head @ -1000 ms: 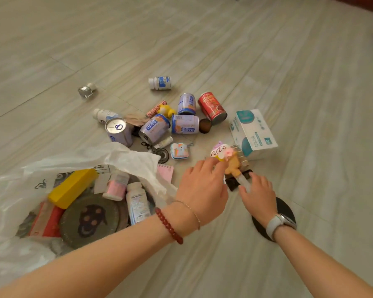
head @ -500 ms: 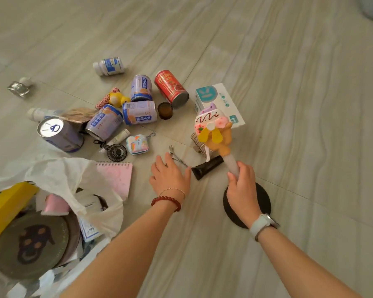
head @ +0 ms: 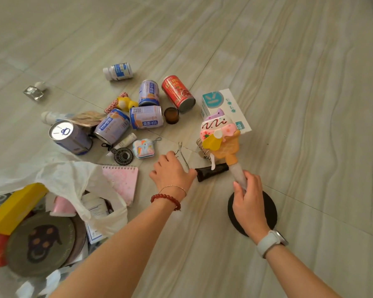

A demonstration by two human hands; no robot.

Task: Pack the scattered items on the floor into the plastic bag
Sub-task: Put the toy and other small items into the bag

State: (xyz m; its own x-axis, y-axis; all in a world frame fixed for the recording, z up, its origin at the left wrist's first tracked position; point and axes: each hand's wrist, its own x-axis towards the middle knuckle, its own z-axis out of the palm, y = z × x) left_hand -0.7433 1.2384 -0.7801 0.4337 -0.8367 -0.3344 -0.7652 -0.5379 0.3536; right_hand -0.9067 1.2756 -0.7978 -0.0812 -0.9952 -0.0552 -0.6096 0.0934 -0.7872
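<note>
My right hand [head: 247, 195] grips the pale handle of an ice-cream-shaped hand fan [head: 221, 136] and holds it upright above the floor. To its left, my left hand [head: 172, 172] rests on the floor with its fingertips curled on the handles of small metal nippers [head: 182, 152]. The white plastic bag [head: 73, 179] lies open at the lower left. It holds a yellow box [head: 13, 207], a round dark plate [head: 41, 241] and a white bottle [head: 95, 206].
On the floor lie several purple cans [head: 146, 117], a red can [head: 178, 93], a white box [head: 228, 104], a black tube [head: 212, 171], a black disc [head: 268, 211], a pink notebook [head: 123, 181], a small tin [head: 143, 148], a white bottle [head: 117, 71] and a glass bottle [head: 33, 92].
My right hand has raised the fan off the floor to upright. My left hand let go of the fan's head and dropped to the nippers on the floor.
</note>
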